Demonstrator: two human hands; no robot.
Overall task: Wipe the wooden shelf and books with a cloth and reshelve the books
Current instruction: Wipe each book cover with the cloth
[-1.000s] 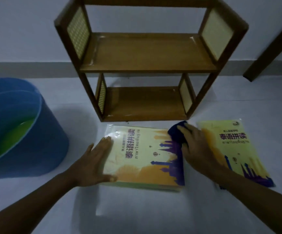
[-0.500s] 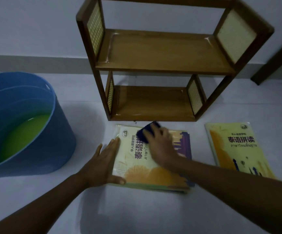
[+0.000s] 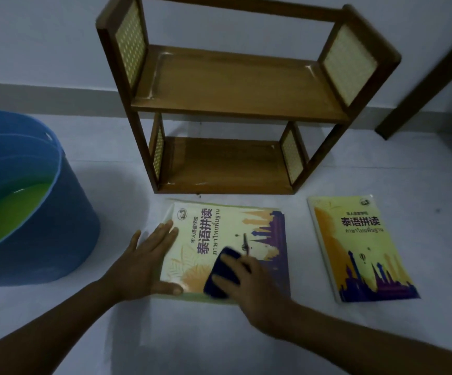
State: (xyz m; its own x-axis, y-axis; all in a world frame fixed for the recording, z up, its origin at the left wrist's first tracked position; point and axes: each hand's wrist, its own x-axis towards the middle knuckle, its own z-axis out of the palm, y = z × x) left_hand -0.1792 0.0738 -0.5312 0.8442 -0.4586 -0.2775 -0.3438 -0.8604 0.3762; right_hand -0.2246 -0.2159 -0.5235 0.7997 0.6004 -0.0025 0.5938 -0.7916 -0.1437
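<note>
A yellow book [image 3: 219, 231] with a purple skyline lies flat on the white floor in front of the wooden shelf [image 3: 235, 104], which stands bare against the wall. My left hand [image 3: 146, 261] presses flat on the book's left edge, fingers spread. My right hand [image 3: 249, 282] grips a dark blue cloth [image 3: 220, 277] and presses it on the book's lower middle. A second, matching book [image 3: 360, 250] lies flat to the right, untouched.
A blue tub [image 3: 57, 212] holding greenish water stands on the floor at the left. A dark wooden beam [image 3: 430, 77] leans at the far right by the wall. Grey skirting runs along the wall behind the shelf.
My right hand has swept the cloth from the book's top right corner across to the top middle, then down to the lower middle. My left hand stayed on the left edge.
</note>
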